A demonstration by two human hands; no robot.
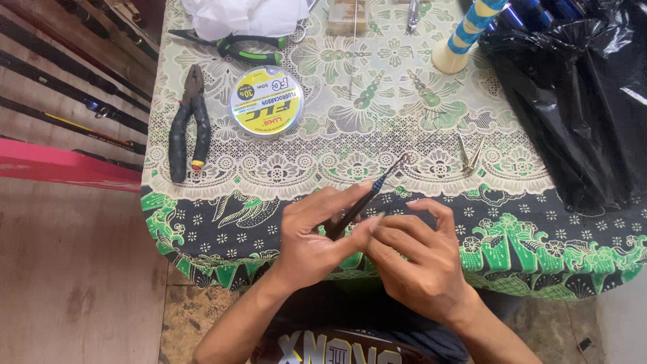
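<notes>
Nearest the camera, the left hand (pixel 306 236) is closed around a thin dark rod (pixel 357 205), pinching it between thumb and fingers so that it slants up toward one o'clock over the table's front edge. The right hand (pixel 414 253) sits just beside it at three o'clock, fingers curled in and fingertips touching the lower part of the rod; whether it pinches a strand of line there is too fine to tell. The rod's far tip carries a small wire ring (pixel 403 160) with a short blue wrapping (pixel 379 182) just below it, so the ring looks already seated and bound on, and the hands seem busy with fine finishing work lower down the shaft; how much of that is left cannot be judged from here. Beyond the hands, on the table (pixel 323 145) with its lace cover over green and black cloth, two small metal pieces (pixel 470 156) lie untouched at one o'clock. At eleven o'clock rests a round yellow spool of fishing line (pixel 266 102), closed in its case, and left of it black pliers (pixel 187 125). Farther off lie green-handled cutters (pixel 236 47) by a white cloth (pixel 242 15), a blue and cream striped handle (pixel 468 34) at twelve to one o'clock, and a black plastic bag (pixel 579 94) at two o'clock.
</notes>
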